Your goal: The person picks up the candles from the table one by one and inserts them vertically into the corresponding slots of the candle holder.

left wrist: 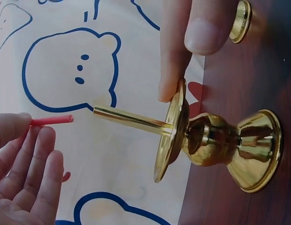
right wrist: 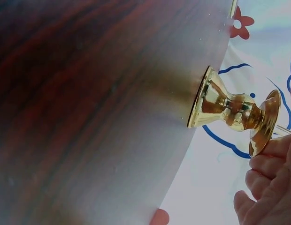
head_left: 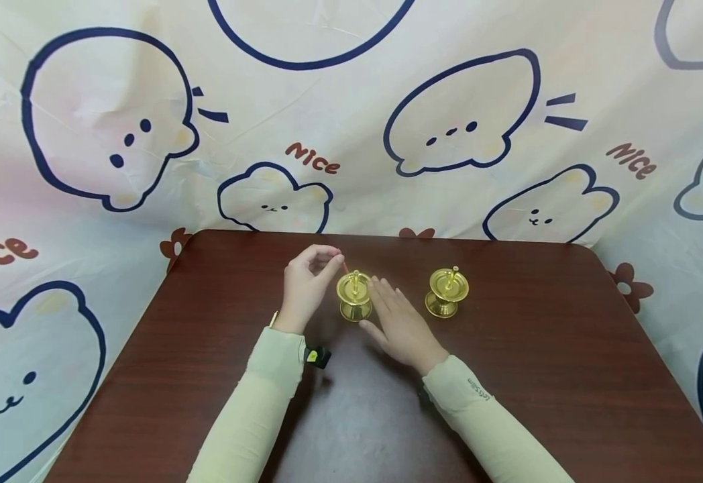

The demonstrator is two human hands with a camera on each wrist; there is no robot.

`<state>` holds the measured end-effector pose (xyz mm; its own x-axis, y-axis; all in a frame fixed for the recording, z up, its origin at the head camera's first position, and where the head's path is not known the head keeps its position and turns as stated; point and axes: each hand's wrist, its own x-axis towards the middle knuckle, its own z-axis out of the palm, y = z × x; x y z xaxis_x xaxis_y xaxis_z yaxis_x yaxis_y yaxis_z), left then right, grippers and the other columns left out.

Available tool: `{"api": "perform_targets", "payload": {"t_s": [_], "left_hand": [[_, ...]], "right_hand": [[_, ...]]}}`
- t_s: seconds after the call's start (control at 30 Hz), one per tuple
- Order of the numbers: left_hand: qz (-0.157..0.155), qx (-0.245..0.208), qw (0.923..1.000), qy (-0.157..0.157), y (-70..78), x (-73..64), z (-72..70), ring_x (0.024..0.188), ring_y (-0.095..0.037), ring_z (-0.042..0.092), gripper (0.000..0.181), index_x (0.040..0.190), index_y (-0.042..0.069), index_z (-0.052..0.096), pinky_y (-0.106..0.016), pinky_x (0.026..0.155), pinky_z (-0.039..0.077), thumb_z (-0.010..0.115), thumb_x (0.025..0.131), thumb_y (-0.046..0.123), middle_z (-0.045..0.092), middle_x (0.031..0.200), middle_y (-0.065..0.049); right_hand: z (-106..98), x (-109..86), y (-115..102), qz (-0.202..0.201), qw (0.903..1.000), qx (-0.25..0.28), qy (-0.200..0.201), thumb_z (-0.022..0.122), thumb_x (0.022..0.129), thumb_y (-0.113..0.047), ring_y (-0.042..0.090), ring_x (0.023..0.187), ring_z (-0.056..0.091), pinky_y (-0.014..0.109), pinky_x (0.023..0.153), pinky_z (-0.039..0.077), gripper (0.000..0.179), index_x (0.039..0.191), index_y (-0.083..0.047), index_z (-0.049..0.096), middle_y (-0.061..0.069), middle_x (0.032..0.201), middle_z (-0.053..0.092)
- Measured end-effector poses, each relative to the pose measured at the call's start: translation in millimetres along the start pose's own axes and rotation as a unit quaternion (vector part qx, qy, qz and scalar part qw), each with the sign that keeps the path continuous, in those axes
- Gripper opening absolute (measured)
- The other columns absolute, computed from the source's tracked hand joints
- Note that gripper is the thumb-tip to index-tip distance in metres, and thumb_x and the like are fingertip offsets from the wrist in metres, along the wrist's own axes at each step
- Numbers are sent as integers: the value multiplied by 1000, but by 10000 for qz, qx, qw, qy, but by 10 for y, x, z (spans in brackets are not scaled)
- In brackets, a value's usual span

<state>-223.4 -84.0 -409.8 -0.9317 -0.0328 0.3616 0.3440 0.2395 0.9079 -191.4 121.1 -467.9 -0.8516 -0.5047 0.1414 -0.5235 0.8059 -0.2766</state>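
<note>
Nearest, at 6 o'clock, are pale, smooth fabric sleeves (head_left: 237, 422) over a dark reddish-brown tabletop (head_left: 538, 376) with wood grain and a dull sheen. The right hand (head_left: 401, 329) lies at 4 o'clock of the brass-coloured holder (head_left: 355, 295), fingers extended and touching its dish rim, thumb spread apart. The left hand (head_left: 306, 288), at 9 o'clock, is narrowed, thumb and finger pinching a thin red stick (left wrist: 54, 120) with a rough end; a gap separates that end from the tip of the holder's slender post (left wrist: 131, 120). The holder stands upright, polished, with a flared round foot, bulbous stem and shallow dish. A matching second holder (head_left: 447, 292) stands well apart at 3 o'clock, leaving room between the two. Tabletop extends broadly toward 9 and 3 o'clock; at 12 o'clock the straight far edge, round-cornered, lies near both holders. Beyond hangs creased, cartoon-printed cloth (head_left: 357, 121).
</note>
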Motion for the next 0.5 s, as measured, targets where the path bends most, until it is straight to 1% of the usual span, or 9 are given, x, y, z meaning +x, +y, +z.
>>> {"api": "perform_targets", "payload": {"t_s": [0.17,0.37,0.5], "left_hand": [[74,46,10000,-37,24,19,29,91,-18,70,21,108,5,72,-41,89,57,72,96,22,75,93,-6],[224,49,9997,-76,32,36,63,89,-19,71,22,109,2,72,-46,88,57,72,97,21,75,93,-6],[372,158,9991,-102,31,59,91,87,-17,71,21,109,3,72,-42,85,58,72,97,20,75,92,-5]], "right_hand": [[3,-1,-2,1,10000,14,8,48,106,-45,29,154,18,43,123,17,73,158,0,26,17,165,24],[8,-3,-2,18,10000,-4,-36,48,106,-46,28,154,17,43,123,17,74,159,-1,24,16,166,23],[9,-1,2,-6,10000,-15,0,48,106,-46,28,154,17,43,123,17,73,159,0,25,16,166,23]]}}
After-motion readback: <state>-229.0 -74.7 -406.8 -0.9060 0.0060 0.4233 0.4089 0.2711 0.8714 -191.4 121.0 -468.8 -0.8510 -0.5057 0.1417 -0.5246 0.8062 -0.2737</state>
